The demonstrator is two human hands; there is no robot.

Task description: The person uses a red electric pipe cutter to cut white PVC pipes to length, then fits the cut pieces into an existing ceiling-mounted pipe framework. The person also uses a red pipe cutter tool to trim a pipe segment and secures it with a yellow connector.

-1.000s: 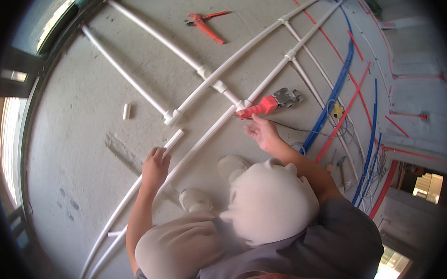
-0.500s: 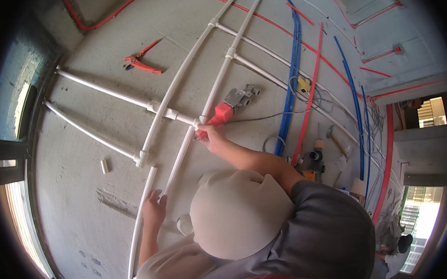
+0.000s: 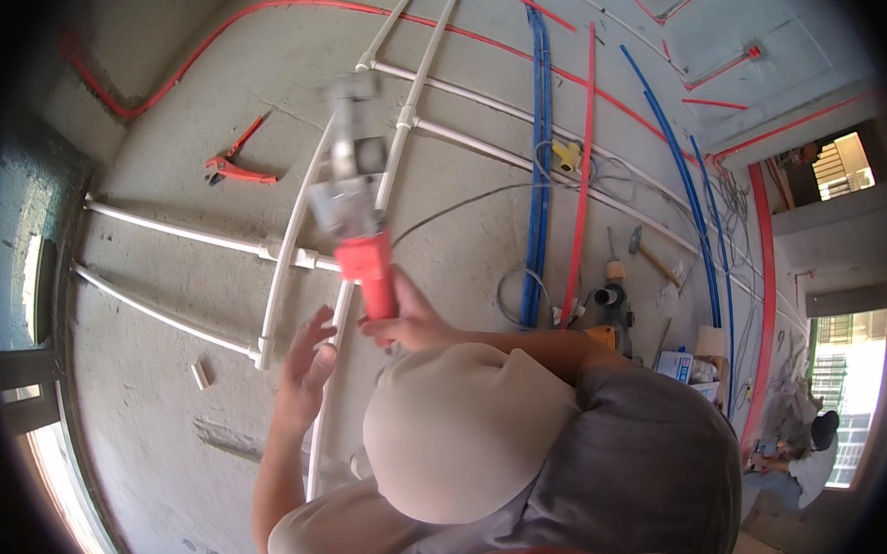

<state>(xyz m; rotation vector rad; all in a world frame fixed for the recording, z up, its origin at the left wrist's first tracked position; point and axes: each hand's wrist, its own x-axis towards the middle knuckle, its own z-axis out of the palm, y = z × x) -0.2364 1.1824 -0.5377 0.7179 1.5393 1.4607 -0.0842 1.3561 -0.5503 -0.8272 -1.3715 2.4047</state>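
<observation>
My right hand (image 3: 401,318) is wrapped round the red handle of a tool (image 3: 362,266), held raised over the pipes, its grey metal head blurred by motion. My left hand (image 3: 304,367) is open just left of it, fingers apart, near a white pipe (image 3: 324,431); nothing shows in it. Joined white pipes with fittings (image 3: 264,250) lie on the bare concrete floor around both hands. An orange-red pipe cutter (image 3: 246,170) lies beyond them to the upper left, and a short white offcut (image 3: 199,375) lies to the left. My bent knees fill the lower middle.
Blue pipes (image 3: 538,223), red conduit (image 3: 585,221), a looped grey cable (image 3: 612,171) and a yellow object (image 3: 566,156) lie to the right, with a drill (image 3: 613,304), a hammer (image 3: 651,260) and a carton (image 3: 709,345). A co-worker (image 3: 803,464) works by the far-right opening.
My right hand has gripped the red tool and lifted it from the floor, swinging its head upward. My left hand has come off the pipe and risen beside it. The view has turned.
</observation>
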